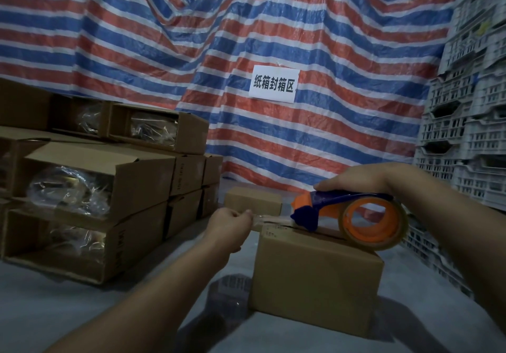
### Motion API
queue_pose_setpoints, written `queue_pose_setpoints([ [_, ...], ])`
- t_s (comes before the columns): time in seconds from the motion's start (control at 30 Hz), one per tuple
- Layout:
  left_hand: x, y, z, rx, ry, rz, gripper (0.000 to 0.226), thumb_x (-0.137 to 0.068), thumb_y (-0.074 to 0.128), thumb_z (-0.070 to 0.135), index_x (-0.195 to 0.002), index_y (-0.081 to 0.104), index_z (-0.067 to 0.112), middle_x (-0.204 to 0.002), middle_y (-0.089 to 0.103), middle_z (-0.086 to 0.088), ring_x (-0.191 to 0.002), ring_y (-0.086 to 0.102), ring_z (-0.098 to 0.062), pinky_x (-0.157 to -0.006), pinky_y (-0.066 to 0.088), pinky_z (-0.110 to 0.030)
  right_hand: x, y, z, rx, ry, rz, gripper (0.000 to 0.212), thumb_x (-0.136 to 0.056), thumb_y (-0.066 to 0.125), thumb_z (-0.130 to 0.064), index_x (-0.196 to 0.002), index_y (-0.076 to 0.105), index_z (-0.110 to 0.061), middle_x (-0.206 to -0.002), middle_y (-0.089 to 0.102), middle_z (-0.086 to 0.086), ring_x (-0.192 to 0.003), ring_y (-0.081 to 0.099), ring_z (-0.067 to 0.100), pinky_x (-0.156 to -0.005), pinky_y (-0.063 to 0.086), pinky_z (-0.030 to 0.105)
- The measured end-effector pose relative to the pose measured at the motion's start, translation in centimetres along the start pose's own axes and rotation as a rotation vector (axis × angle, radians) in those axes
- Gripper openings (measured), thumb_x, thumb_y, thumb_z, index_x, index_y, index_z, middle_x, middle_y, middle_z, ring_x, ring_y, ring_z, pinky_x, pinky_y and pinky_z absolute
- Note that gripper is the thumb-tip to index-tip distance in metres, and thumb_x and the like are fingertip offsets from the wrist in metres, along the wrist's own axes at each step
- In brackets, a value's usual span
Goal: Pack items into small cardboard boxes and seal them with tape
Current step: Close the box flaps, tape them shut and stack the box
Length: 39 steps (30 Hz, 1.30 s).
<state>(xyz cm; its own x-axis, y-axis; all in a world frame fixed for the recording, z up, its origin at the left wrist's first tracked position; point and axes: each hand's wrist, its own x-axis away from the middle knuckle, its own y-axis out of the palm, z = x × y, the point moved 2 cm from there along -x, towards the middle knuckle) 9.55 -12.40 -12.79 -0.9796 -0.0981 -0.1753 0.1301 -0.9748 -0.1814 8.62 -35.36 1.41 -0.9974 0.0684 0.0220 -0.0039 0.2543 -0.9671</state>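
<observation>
A small closed cardboard box (pixel 315 278) stands on the grey surface in front of me. On its top lies a blue and orange tape dispenser (pixel 353 217) with a roll of clear tape. My right hand (pixel 356 177) grips the dispenser from above. My left hand (pixel 232 222) pinches the free end of the clear tape (pixel 269 219) just past the box's left top edge, with the strip stretched between hand and dispenser.
Open cardboard boxes (pixel 90 188) holding plastic-wrapped items are stacked at the left. A smaller closed box (pixel 253 200) sits behind the one in front. White plastic crates (pixel 465 122) are piled at the right. A striped tarp with a paper sign (pixel 273 84) hangs behind.
</observation>
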Motion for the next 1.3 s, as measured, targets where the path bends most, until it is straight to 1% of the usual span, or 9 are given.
queue_pose_setpoints([
  [0.43,1.7,2.2,-0.7,0.091,-0.225,-0.136,0.033,-0.103,0.046,0.040,-0.108,0.057,0.010,-0.078,0.041,-0.003,-0.060,0.035,-0.014,-0.054,0.033,-0.024,-0.3,0.3,-0.3,-0.008,-0.012,-0.026,0.047,-0.094,0.053,-0.064,-0.094,0.070,-0.020,-0.067,0.071,-0.003,-0.053,0.064,0.007,-0.068,0.048,0.025],
  [0.5,2.1,2.2,-1.1,0.095,-0.273,-0.148,0.047,-0.100,0.046,0.052,-0.122,0.053,0.011,-0.093,0.049,-0.005,-0.072,0.046,-0.016,-0.064,0.040,-0.028,-0.5,0.4,-0.3,0.000,-0.003,-0.023,0.046,-0.092,0.055,-0.064,-0.093,0.071,-0.021,-0.068,0.072,-0.003,-0.054,0.065,0.007,-0.068,0.048,0.025],
  [0.57,2.4,2.3,-1.9,0.149,-0.380,-0.201,0.072,-0.094,0.045,0.066,-0.138,0.046,0.009,-0.122,0.055,-0.009,-0.103,0.057,-0.025,-0.083,0.048,-0.036,-0.6,0.4,-0.5,0.025,-0.003,-0.019,0.046,-0.092,0.055,-0.065,-0.096,0.071,-0.022,-0.070,0.074,-0.004,-0.056,0.067,0.006,-0.069,0.049,0.026],
  [0.63,2.3,2.8,-2.4,0.239,-0.437,-0.294,0.072,-0.094,0.047,0.064,-0.138,0.051,0.008,-0.135,0.056,-0.014,-0.121,0.055,-0.033,-0.095,0.048,-0.041,-0.7,0.4,-0.6,0.045,-0.018,-0.027,0.045,-0.093,0.053,-0.065,-0.100,0.071,-0.023,-0.070,0.075,-0.004,-0.058,0.068,0.005,-0.070,0.048,0.026],
  [0.77,1.3,2.3,-1.5,0.148,-0.348,-0.140,0.029,-0.105,0.040,0.025,-0.121,0.054,0.006,-0.101,0.051,-0.012,-0.084,0.050,-0.023,-0.069,0.043,-0.031,-0.5,0.4,-0.7,0.078,-0.053,-0.030,0.042,-0.096,0.049,-0.062,-0.097,0.069,-0.025,-0.064,0.073,-0.008,-0.053,0.066,0.002,-0.068,0.047,0.024],
  [0.87,-0.4,1.3,0.3,0.098,-0.122,-0.003,0.040,-0.104,0.040,0.037,-0.126,0.055,0.008,-0.102,0.058,-0.011,-0.089,0.055,-0.023,-0.077,0.044,-0.031,-0.6,0.5,-0.6,0.073,-0.073,-0.043,0.040,-0.098,0.048,-0.060,-0.094,0.068,-0.026,-0.061,0.070,-0.010,-0.050,0.063,0.000,-0.067,0.046,0.024],
  [1.0,0.4,1.9,1.9,-0.109,-0.130,-0.229,0.036,-0.094,0.053,0.051,-0.090,0.060,0.016,-0.080,0.052,0.000,-0.067,0.040,-0.015,-0.058,0.032,-0.026,-1.0,0.5,-0.6,0.094,-0.083,-0.052,0.041,-0.098,0.047,-0.061,-0.097,0.069,-0.026,-0.062,0.070,-0.010,-0.051,0.062,0.001,-0.068,0.047,0.023],
  [1.13,0.4,2.5,1.2,-0.108,-0.174,-0.317,0.022,-0.095,0.051,0.045,-0.096,0.054,0.023,-0.091,0.045,-0.006,-0.075,0.038,-0.019,-0.057,0.027,-0.027,-1.1,0.2,-0.5,0.083,-0.024,-0.049,0.045,-0.094,0.051,-0.064,-0.102,0.069,-0.023,-0.067,0.073,-0.005,-0.057,0.067,0.005,-0.069,0.049,0.023],
  [1.3,0.6,2.7,1.3,-0.098,-0.188,-0.313,0.020,-0.093,0.051,0.044,-0.092,0.050,0.024,-0.088,0.041,-0.004,-0.069,0.035,-0.016,-0.055,0.024,-0.027,0.1,-0.5,0.2,0.049,-0.033,-0.133,0.050,-0.099,0.044,-0.062,-0.087,0.064,-0.018,-0.056,0.062,-0.005,-0.044,0.055,0.006,-0.057,0.047,0.018],
])
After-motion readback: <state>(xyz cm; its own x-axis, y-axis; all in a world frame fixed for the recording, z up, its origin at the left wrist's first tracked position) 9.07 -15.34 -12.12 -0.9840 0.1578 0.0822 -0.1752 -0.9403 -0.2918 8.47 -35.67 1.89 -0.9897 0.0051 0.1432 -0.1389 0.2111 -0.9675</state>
